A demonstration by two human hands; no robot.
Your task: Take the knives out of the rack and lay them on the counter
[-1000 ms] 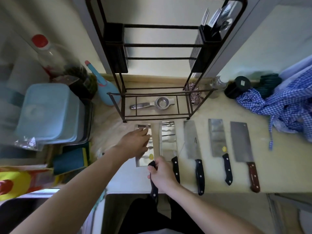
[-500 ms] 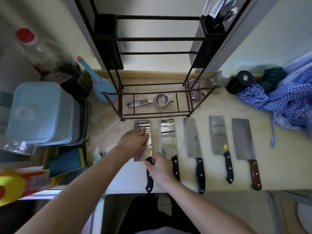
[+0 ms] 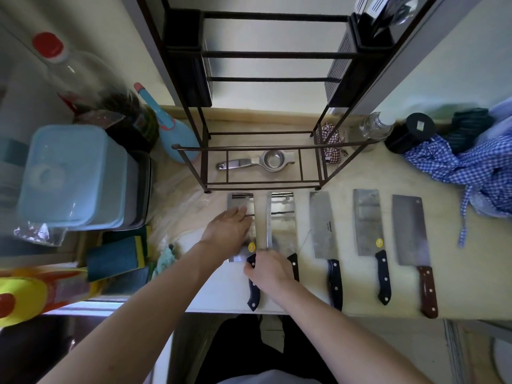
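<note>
Several cleavers lie in a row on the pale counter (image 3: 346, 300) in front of the dark metal rack (image 3: 266, 151). The leftmost cleaver (image 3: 240, 202) lies flat, its blade under my left hand (image 3: 228, 231), whose fingers rest spread on the steel. My right hand (image 3: 270, 268) grips that cleaver's black handle near the blade. To its right lie a shiny cleaver (image 3: 282, 223), two more black-handled cleavers (image 3: 322, 225) (image 3: 368, 223) and a wooden-handled cleaver (image 3: 410, 231). The rack's visible slots hold no knives.
A metal squeezer (image 3: 257, 163) lies on the rack's bottom shelf. Blue lidded tubs (image 3: 72, 176), bottles (image 3: 91, 87) and sponges (image 3: 116, 256) crowd the left. A blue checked cloth (image 3: 465, 162), a glass jar (image 3: 374, 127) and a black jar (image 3: 410, 131) sit at right.
The leftmost cleaver has slid away from the counter's front edge toward the rack, into line with the others. Both hands stayed on it.
</note>
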